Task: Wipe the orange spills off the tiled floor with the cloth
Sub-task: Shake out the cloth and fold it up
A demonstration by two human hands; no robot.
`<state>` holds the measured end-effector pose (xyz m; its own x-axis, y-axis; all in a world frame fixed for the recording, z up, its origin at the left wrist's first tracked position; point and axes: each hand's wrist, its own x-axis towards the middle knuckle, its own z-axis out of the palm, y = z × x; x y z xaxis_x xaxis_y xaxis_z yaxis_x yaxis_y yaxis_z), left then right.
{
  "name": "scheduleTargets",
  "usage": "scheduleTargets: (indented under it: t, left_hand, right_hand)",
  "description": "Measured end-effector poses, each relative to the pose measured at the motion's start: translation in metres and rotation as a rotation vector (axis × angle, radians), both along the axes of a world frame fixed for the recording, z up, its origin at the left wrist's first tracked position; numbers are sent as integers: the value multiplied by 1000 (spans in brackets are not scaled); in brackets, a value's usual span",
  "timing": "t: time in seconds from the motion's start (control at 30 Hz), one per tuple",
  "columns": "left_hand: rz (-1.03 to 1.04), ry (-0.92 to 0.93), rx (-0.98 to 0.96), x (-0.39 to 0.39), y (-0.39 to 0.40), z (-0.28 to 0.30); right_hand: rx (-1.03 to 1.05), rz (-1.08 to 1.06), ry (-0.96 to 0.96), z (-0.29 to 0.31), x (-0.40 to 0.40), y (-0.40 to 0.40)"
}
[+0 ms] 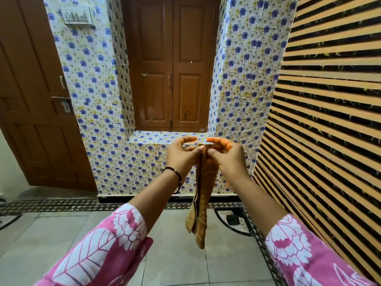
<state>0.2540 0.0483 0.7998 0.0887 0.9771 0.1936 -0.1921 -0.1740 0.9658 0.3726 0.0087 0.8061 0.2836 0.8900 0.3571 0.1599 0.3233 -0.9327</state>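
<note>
My left hand (181,154) and right hand (226,155) pinch the cloth's (201,203) top edge; it hangs limp, light, stained orange, easily bunched.

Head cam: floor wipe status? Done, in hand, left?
Done: the visible pale floor tiles show no orange spills, so wiping looks finished here, though only part of the floor is in view. In hand: left hand and right hand pinch the top edge of the orange-stained cloth, which hangs folded above the floor. Left: possibly folding or putting away the cloth; the fingertips look orange-stained too.
</note>
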Motion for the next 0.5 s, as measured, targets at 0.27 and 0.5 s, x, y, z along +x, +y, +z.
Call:
scheduleTargets:
  t: [0.27, 0.5]
  left_hand:
    - [-157, -4, -2, -7, -4, 8]
    - [-188, 7, 69, -15, -5, 10]
  right_hand:
    - [97, -152, -310, -2, 8, 7]
    - [28, -145, -410, 8, 20, 9]
